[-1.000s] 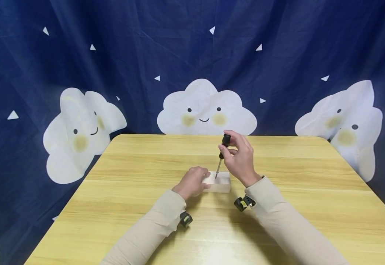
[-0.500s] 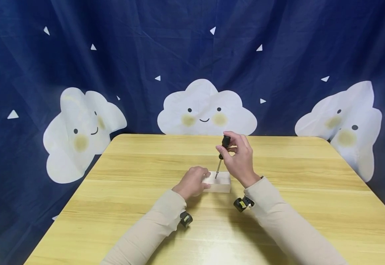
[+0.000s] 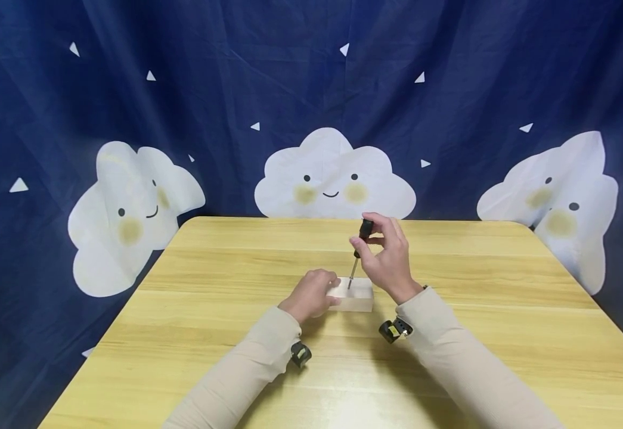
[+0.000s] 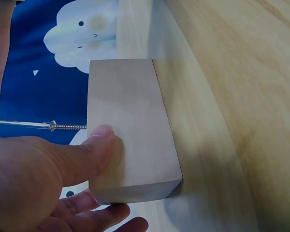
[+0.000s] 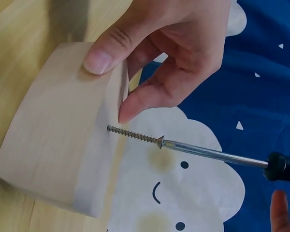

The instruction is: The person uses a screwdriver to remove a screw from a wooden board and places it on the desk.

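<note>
A pale wooden block [image 3: 362, 293] lies on the table, and my left hand [image 3: 312, 293] grips its left end, thumb on the near side. From the block's top face rises a threaded screw [image 5: 135, 136], its tip at or in the wood and most of its thread showing. The shaft of a screwdriver [image 5: 212, 153] meets the screw's head, nearly in line with it. My right hand [image 3: 391, 257] pinches the black handle between thumb and fingers, above the block and tilted slightly right. In the left wrist view the screw [image 4: 70, 127] stands close to my left thumb.
The light wooden table [image 3: 193, 333] spreads around the block on all sides. Behind its far edge hangs a dark blue curtain [image 3: 225, 77] with white clouds and triangles. Each wrist carries a small black camera, such as the one under the right wrist [image 3: 395, 329].
My right thumb has shifted slightly left and down at the screwdriver handle. The left hand, the block and the screw look to be in the same place.
</note>
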`<state>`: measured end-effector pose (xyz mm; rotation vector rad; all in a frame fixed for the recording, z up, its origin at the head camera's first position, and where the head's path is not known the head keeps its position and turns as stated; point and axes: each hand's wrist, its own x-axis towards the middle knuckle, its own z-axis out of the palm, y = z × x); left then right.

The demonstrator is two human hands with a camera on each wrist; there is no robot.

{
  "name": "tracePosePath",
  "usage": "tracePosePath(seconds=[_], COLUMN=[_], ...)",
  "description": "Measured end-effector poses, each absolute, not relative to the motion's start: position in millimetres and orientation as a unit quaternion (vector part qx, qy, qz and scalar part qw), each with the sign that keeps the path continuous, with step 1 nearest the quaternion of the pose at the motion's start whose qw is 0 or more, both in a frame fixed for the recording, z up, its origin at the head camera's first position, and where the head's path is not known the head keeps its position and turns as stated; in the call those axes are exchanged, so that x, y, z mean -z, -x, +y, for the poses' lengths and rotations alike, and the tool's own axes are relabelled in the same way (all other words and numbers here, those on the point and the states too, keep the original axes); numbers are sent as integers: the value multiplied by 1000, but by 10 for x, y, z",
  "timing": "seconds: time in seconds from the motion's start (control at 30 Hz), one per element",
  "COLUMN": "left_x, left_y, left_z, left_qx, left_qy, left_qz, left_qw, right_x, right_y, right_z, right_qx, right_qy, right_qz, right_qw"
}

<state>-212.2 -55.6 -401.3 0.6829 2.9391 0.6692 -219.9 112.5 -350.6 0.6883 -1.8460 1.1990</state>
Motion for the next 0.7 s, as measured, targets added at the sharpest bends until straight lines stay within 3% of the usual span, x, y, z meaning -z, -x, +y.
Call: tracePosePath(seconds=[0.5,0.7], left_x=[4003,4010], left_y=[2114,2111], left_z=[-553,-555], left_qx=[-219,-221], left_qy=[-217,-221], left_qz=[951,950], left_qw=[25,24], right_x=[3471,3349], right_y=[2170,2045], right_z=[1127,1052], right_qx=[-469,-451], right_qy=[-271,-283], right_qz=[-739,-723], right_qw=[402,440])
